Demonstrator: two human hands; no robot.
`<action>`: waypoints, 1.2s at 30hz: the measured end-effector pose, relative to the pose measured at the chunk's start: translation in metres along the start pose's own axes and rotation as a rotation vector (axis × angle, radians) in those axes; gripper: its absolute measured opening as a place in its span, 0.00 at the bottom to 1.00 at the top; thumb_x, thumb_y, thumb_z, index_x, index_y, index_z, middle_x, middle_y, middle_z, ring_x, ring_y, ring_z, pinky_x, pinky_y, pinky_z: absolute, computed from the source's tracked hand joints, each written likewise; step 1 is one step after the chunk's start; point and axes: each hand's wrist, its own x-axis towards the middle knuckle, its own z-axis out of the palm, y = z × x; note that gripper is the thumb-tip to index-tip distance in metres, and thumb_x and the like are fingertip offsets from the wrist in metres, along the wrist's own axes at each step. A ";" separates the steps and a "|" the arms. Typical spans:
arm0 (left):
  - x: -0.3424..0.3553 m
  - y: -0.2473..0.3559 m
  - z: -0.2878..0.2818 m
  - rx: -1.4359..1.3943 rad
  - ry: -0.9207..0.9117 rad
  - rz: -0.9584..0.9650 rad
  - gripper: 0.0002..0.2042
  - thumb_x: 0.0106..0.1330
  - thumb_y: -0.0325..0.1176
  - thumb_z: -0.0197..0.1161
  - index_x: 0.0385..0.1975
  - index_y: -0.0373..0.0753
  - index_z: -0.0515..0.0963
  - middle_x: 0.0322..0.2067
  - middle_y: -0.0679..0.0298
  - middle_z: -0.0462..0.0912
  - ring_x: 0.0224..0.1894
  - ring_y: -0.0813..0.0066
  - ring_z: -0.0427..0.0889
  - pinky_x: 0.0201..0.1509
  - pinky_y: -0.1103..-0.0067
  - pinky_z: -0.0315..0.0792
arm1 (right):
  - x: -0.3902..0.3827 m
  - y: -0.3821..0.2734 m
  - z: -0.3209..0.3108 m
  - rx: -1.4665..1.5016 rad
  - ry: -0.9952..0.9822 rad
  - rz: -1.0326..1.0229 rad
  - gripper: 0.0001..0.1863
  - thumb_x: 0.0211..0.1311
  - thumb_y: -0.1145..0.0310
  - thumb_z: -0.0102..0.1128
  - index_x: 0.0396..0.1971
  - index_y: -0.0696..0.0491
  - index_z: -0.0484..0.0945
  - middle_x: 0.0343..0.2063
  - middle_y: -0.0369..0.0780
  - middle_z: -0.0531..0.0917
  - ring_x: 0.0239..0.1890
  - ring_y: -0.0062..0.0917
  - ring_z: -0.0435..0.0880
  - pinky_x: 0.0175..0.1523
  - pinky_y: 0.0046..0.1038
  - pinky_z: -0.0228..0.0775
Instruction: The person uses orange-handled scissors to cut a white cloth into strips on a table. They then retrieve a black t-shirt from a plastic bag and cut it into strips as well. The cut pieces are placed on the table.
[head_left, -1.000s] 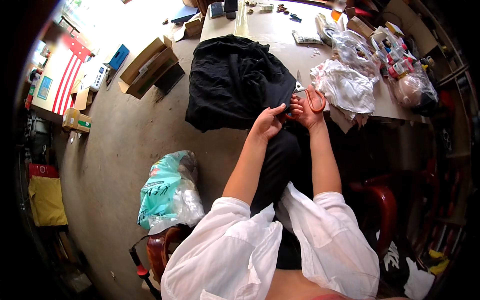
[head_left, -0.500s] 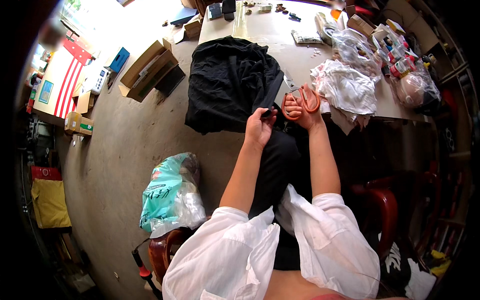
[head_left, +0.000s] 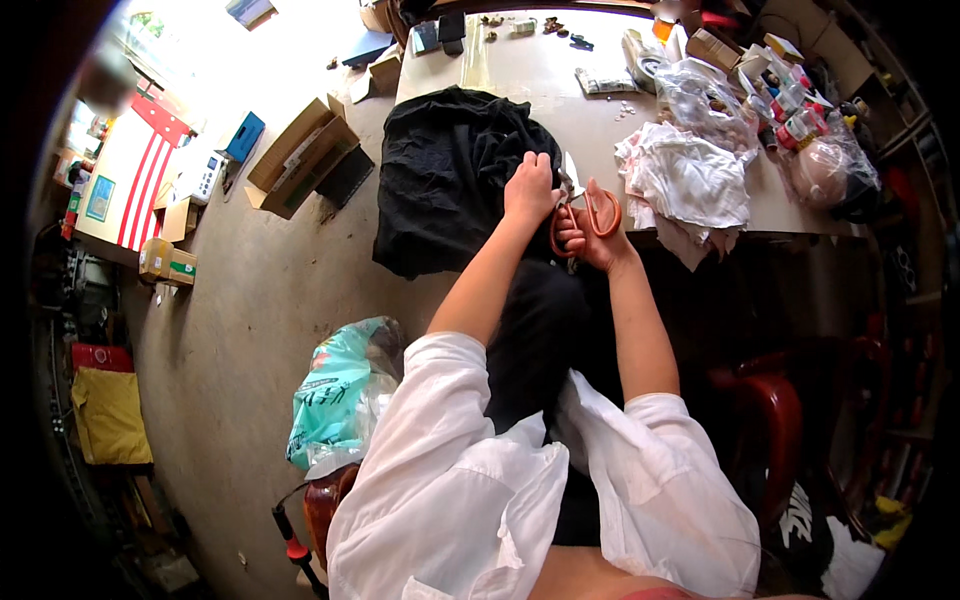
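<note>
A large piece of black cloth (head_left: 450, 180) hangs over the near left corner of the table. My left hand (head_left: 530, 190) is closed at the cloth's right edge, its fingers curled down; the fold between them is mostly hidden. Beside it, my right hand (head_left: 600, 240) holds a pair of scissors (head_left: 610, 215) with orange-red handles. The fingers go through the loops, and the blades point up and away from me, close against the left hand and the cloth's edge. Whether the blades are parted I cannot make out clearly.
White rags (head_left: 690, 180) lie right of the scissors on the table (head_left: 540, 75), with a clear plastic bag (head_left: 700, 95) behind. A cardboard box (head_left: 300, 155) stands on the floor to the left. Nearer are a teal plastic bag (head_left: 335, 390) and a red-brown chair arm (head_left: 770, 430).
My left hand has moved up and slightly right along the cloth's edge and turned knuckles up. The scissors have shifted slightly left and down, closer to it.
</note>
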 end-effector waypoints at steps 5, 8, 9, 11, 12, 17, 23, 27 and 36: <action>0.015 -0.008 0.022 0.281 -0.044 -0.004 0.08 0.53 0.35 0.62 0.28 0.39 0.74 0.30 0.59 0.79 0.32 0.61 0.83 0.31 0.69 0.77 | 0.005 0.000 -0.001 0.015 0.014 0.026 0.37 0.53 0.27 0.46 0.29 0.54 0.68 0.20 0.32 0.63 0.18 0.16 0.60 0.20 0.13 0.54; 0.017 -0.014 0.034 0.351 0.019 0.029 0.06 0.56 0.30 0.54 0.22 0.40 0.78 0.27 0.61 0.81 0.30 0.65 0.83 0.30 0.72 0.77 | 0.008 0.001 -0.002 -0.046 0.029 -0.001 0.38 0.52 0.27 0.46 0.29 0.54 0.68 0.21 0.32 0.65 0.19 0.17 0.62 0.21 0.14 0.56; 0.015 -0.013 0.038 0.324 0.029 0.044 0.06 0.56 0.30 0.54 0.22 0.40 0.78 0.27 0.60 0.80 0.30 0.63 0.83 0.31 0.71 0.77 | 0.007 0.001 -0.001 -0.094 0.070 -0.027 0.38 0.52 0.26 0.46 0.30 0.54 0.68 0.21 0.32 0.65 0.19 0.17 0.62 0.21 0.14 0.56; 0.010 -0.014 0.040 0.272 0.049 0.073 0.06 0.56 0.31 0.54 0.22 0.39 0.77 0.26 0.59 0.80 0.30 0.60 0.82 0.32 0.69 0.76 | 0.006 0.001 0.002 -0.145 0.106 -0.052 0.39 0.51 0.25 0.46 0.30 0.53 0.68 0.21 0.32 0.65 0.19 0.17 0.62 0.22 0.15 0.57; 0.009 -0.015 0.039 0.256 0.045 0.104 0.06 0.56 0.30 0.54 0.22 0.39 0.77 0.26 0.59 0.80 0.30 0.60 0.82 0.32 0.69 0.76 | 0.006 0.000 0.004 -0.148 0.100 -0.050 0.39 0.50 0.24 0.45 0.29 0.53 0.68 0.21 0.32 0.65 0.18 0.18 0.62 0.22 0.16 0.56; 0.005 -0.015 0.025 0.190 0.004 0.197 0.04 0.55 0.29 0.54 0.23 0.40 0.77 0.27 0.60 0.79 0.32 0.59 0.81 0.34 0.69 0.75 | 0.006 0.000 0.010 -0.156 0.122 -0.084 0.40 0.48 0.22 0.42 0.23 0.51 0.66 0.18 0.31 0.64 0.16 0.18 0.61 0.21 0.17 0.54; -0.004 -0.008 0.004 0.115 -0.101 0.338 0.02 0.53 0.29 0.55 0.23 0.41 0.74 0.24 0.60 0.77 0.30 0.58 0.79 0.32 0.67 0.73 | 0.010 -0.003 0.014 -0.224 0.198 -0.105 0.38 0.47 0.21 0.43 0.17 0.48 0.64 0.16 0.30 0.63 0.14 0.17 0.59 0.20 0.18 0.53; -0.015 -0.012 -0.008 0.064 -0.111 0.371 0.01 0.53 0.28 0.55 0.23 0.40 0.73 0.24 0.59 0.76 0.30 0.58 0.79 0.31 0.68 0.73 | 0.017 0.003 0.010 -0.283 0.217 -0.135 0.35 0.50 0.24 0.43 0.15 0.46 0.61 0.12 0.27 0.60 0.11 0.14 0.56 0.17 0.15 0.49; -0.034 -0.021 -0.024 0.118 -0.107 0.055 0.08 0.59 0.34 0.59 0.32 0.38 0.70 0.29 0.53 0.79 0.29 0.51 0.80 0.30 0.64 0.74 | 0.009 0.005 0.012 -0.429 0.295 -0.137 0.32 0.54 0.30 0.49 0.16 0.48 0.63 0.11 0.27 0.60 0.08 0.12 0.56 0.13 0.14 0.47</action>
